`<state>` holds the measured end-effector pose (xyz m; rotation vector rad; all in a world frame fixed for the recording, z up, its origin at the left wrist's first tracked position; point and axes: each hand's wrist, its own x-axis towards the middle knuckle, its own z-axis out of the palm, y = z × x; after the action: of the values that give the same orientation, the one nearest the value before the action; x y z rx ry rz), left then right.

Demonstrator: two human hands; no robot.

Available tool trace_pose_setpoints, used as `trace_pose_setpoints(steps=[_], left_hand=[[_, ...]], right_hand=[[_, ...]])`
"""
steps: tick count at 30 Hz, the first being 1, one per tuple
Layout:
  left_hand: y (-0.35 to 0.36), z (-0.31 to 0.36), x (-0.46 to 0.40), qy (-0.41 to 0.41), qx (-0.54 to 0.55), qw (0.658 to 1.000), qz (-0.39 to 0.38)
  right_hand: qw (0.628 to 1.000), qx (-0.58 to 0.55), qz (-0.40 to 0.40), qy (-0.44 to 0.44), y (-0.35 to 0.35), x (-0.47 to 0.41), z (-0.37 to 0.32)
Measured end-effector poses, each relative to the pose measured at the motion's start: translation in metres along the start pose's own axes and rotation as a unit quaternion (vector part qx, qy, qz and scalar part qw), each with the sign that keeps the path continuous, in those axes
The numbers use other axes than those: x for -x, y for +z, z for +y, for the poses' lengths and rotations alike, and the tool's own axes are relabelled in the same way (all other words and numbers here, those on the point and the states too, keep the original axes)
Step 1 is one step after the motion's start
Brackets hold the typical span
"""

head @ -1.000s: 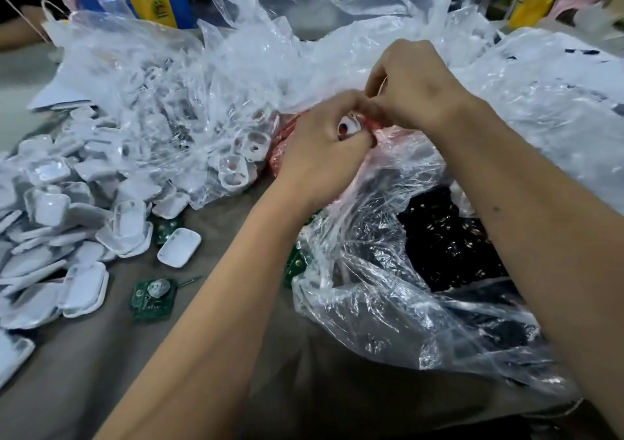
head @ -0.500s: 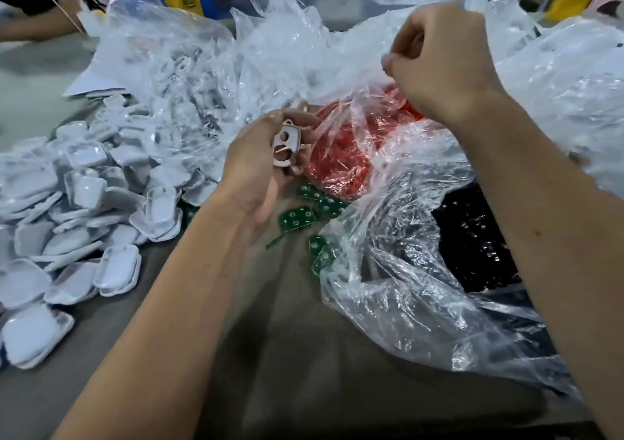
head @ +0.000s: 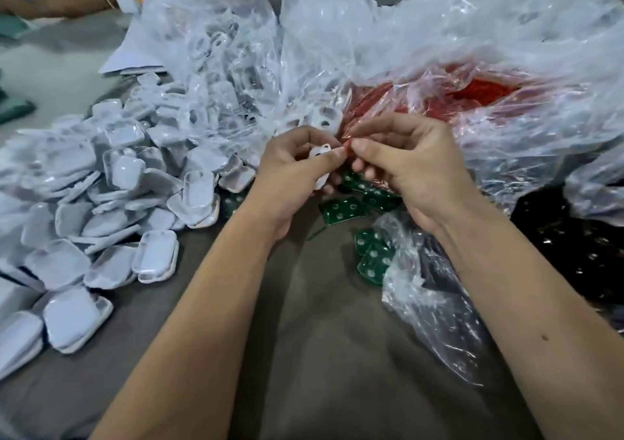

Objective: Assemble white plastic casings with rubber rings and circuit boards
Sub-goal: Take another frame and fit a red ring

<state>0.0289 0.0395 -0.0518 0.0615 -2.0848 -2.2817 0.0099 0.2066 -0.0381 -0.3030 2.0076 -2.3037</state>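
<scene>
Over table point(head: 337, 355), casing point(head: 319, 152) in left hand point(head: 292, 173)

Crumpled clear plastic bags point(head: 422, 34) heaped on grey table point(head: 320, 355); another person's arm point(head: 50, 4) far left.

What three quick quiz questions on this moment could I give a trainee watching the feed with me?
1. True or false: the left hand holds a white casing.
2. What small part does the right hand pinch at its fingertips?
A. a black part
B. a red rubber ring
C. a green circuit board
3. Fill in: the loose green boards lie on the table, just ____ the hands.

Key
1. True
2. B
3. below (nearer the person)
</scene>
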Motion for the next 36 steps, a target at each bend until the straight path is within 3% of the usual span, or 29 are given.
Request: trace_pose_setpoints(steps=[4, 23, 36], left_hand=[[-0.002, 0.001, -0.001, -0.012, 0.03, 0.999, 0.009], [-0.005, 0.017, 0.006, 0.028, 0.156, 0.984, -0.084], [-0.007, 0.02, 0.006, 0.021, 0.182, 0.979, -0.093]], right_hand=[[0.998, -0.065, 0.007, 0.01, 0.0, -0.004, 0.0], [0.992, -0.081, -0.025, -0.09, 0.002, 0.004, -0.004], [0.989, -0.103, -0.057, -0.088, 0.005, 0.006, -0.008]])
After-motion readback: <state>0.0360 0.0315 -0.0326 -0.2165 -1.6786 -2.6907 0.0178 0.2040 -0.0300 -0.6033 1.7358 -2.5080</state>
